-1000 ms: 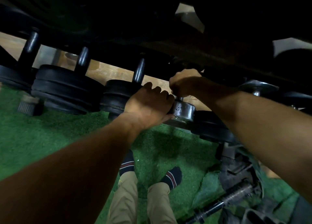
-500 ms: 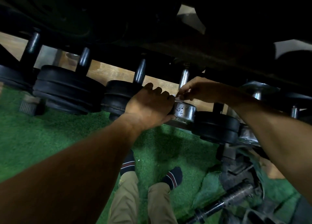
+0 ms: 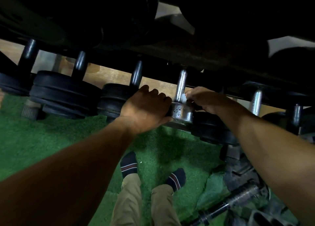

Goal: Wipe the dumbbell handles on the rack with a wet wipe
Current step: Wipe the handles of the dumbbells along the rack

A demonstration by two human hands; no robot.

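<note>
A chrome dumbbell lies on the low rack, its knurled handle (image 3: 181, 85) bare and its chrome end (image 3: 182, 113) facing me. My left hand (image 3: 146, 106) grips that end from the left, fingers curled over its top. My right hand (image 3: 204, 99) pinches a small white wet wipe (image 3: 183, 97) against the base of the handle. Dark-handled dumbbells (image 3: 136, 74) with black plates (image 3: 63, 93) line the rack to the left.
More chrome-handled dumbbells (image 3: 256, 102) sit to the right on the rack. A dark upper shelf (image 3: 204, 43) hangs close overhead. Green turf (image 3: 51, 140) covers the floor, with my socked feet (image 3: 129, 164) below and a loose bar (image 3: 235, 202) and gear at lower right.
My right hand slid down off the chrome handle toward its base, uncovering the handle. The white wipe now shows at my fingertips. My left hand stayed on the dumbbell's end.
</note>
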